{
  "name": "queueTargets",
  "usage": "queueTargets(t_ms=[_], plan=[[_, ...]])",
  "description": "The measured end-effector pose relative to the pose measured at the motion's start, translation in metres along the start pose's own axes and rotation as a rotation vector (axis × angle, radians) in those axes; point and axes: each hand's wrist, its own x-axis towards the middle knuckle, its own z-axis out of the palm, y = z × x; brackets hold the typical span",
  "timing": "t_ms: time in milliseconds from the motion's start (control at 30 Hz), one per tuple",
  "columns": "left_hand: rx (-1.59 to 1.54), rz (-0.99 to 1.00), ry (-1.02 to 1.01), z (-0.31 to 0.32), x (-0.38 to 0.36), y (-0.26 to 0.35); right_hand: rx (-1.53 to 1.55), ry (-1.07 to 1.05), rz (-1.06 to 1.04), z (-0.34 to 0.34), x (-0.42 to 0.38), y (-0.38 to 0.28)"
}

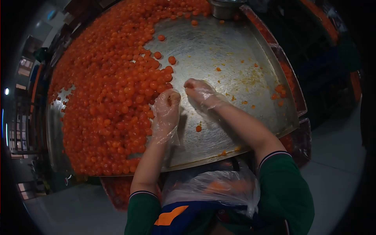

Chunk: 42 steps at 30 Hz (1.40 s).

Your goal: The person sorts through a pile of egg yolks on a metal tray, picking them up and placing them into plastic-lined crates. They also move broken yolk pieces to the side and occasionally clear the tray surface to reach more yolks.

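Note:
A big heap of shiny orange-red balls that look like egg yolks (117,94) covers the left part of a metal tray table (203,43). At the heap's right edge is my left hand (166,111), in a clear plastic glove, its fingers curled closed. My right hand (200,93), gloved the same way, is just to its right above bare metal, with the fingers bent together. Whatever either hand may hold is hidden by the fingers. Near the hands, a loose yolk (172,60) lies apart from the heap, and a small orange piece (198,128) sits below them.
Orange crumbs and a cluster of broken pieces (279,91) lie on the tray's right side. At the back stands a metal bowl (225,9). Plastic-lined crates (290,74) of orange contents line the right edge. Another crate (117,192) sits below the front left edge.

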Motion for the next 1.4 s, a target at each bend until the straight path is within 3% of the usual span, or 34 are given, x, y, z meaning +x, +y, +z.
queueTargets(t_ms=[33, 100, 133, 200, 233, 300, 367, 400, 467, 500, 567, 600, 667, 700, 767, 800, 833, 900, 933, 967, 1033, 1067, 1100, 1133, 1200, 1233, 1267, 1300, 1333, 1367, 1400], plan=[[-0.004, 0.003, -0.013, 0.013, -0.002, 0.006, 0.747, -0.045, 0.626, -0.01, -0.014, -0.018], [0.327, 0.642, -0.129, 0.057, -0.009, 0.031, 1.343, 0.044, 0.61, -0.02, -0.045, -0.003], [0.908, 0.345, -0.613, 0.065, -0.017, 0.094, 1.338, 0.069, 0.603, -0.029, -0.063, 0.0], [0.76, 0.324, -0.831, 0.084, -0.022, 0.128, 1.635, 0.226, 0.522, -0.05, -0.108, 0.004], [0.291, 0.687, -0.608, 0.095, -0.018, 0.079, 1.778, 0.323, 0.469, -0.067, -0.133, 0.012], [0.395, 0.666, -0.459, 0.097, 0.033, 0.072, 1.734, 0.108, 0.261, -0.099, -0.197, 0.062], [0.884, 0.486, -0.169, 0.088, 0.09, 0.056, 1.754, 0.241, 0.271, -0.138, -0.255, 0.049], [1.026, 0.471, -0.027, 0.08, 0.123, 0.02, 1.765, 0.281, 0.259, -0.153, -0.282, 0.04], [1.083, 0.187, -0.139, 0.054, 0.137, 0.016, 1.467, 0.545, 0.171, -0.163, -0.335, 0.062], [1.058, 0.042, -0.197, 0.05, 0.134, 0.015, 1.468, 0.563, 0.169, -0.165, -0.345, 0.069], [1.078, 0.097, -0.249, 0.057, 0.119, 0.011, 1.003, 1.056, 0.508, -0.164, -0.362, 0.084], [1.102, 0.138, -0.289, 0.058, 0.109, 0.01, 1.011, 1.061, 0.517, -0.159, -0.369, 0.102], [1.047, 0.292, -0.295, 0.067, 0.079, 0.008, 0.656, 1.28, 0.42, -0.154, -0.377, 0.147], [0.975, 0.366, -0.303, 0.07, 0.062, 0.007, 0.663, 1.272, 0.424, -0.156, -0.383, 0.162], [0.969, 0.403, -0.399, 0.078, 0.04, 0.014, 0.718, 1.355, 0.746, -0.158, -0.398, 0.185], [0.944, 0.403, -0.468, 0.08, 0.036, 0.016, 0.72, 1.346, 0.752, -0.158, -0.404, 0.191], [0.946, 0.393, -0.465, 0.082, 0.031, 0.014, 0.806, 1.386, 0.698, -0.161, -0.408, 0.198], [0.806, 0.572, -0.369, 0.086, 0.019, 0.016, 0.888, 1.41, 0.643, -0.171, -0.399, 0.193], [0.581, 0.683, -0.312, 0.087, 0.01, 0.017, 0.926, 1.46, 0.543, -0.177, -0.396, 0.19], [0.583, 0.674, -0.313, 0.089, 0.001, 0.022, 0.963, 1.51, 0.441, -0.185, -0.389, 0.178], [0.258, 0.362, -0.401, 0.095, -0.016, 0.032, 0.987, 1.295, 0.285, -0.201, -0.371, 0.144], [0.078, -0.151, -0.573, 0.097, -0.028, 0.052, 0.989, 1.15, 0.18, -0.207, -0.356, 0.123], [-0.309, -0.347, -0.667, 0.107, -0.038, 0.04, 0.987, 1.003, 0.079, -0.207, -0.336, 0.099], [-0.7, -0.539, -0.742, 0.118, -0.049, 0.028, 0.849, 0.935, 0.123, -0.196, -0.311, 0.075], [-1.109, -0.97, -0.743, 0.14, -0.072, 0.061, 0.631, 0.746, 0.243, -0.156, -0.25, 0.014], [-1.244, -0.995, -0.759, 0.149, -0.077, 0.06, 0.461, 0.495, 0.187, -0.136, -0.232, 0.003], [-1.384, -1.018, -0.776, 0.157, -0.08, 0.059, 0.019, 0.431, -0.167, -0.117, -0.212, 0.014], [-1.482, -1.138, -0.52, 0.16, -0.077, 0.068, 0.013, 0.431, -0.17, -0.114, -0.205, 0.009], [-1.487, -1.135, -0.513, 0.156, -0.075, 0.059, 0.006, 0.471, -0.214, -0.112, -0.199, 0.003], [-1.561, -1.037, -0.627, 0.146, -0.07, 0.04, 0.005, 0.503, -0.26, -0.11, -0.194, -0.004], [-1.629, -0.932, -0.734, 0.128, -0.066, 0.035, 0.017, 0.549, -0.108, -0.123, -0.199, -0.004]])
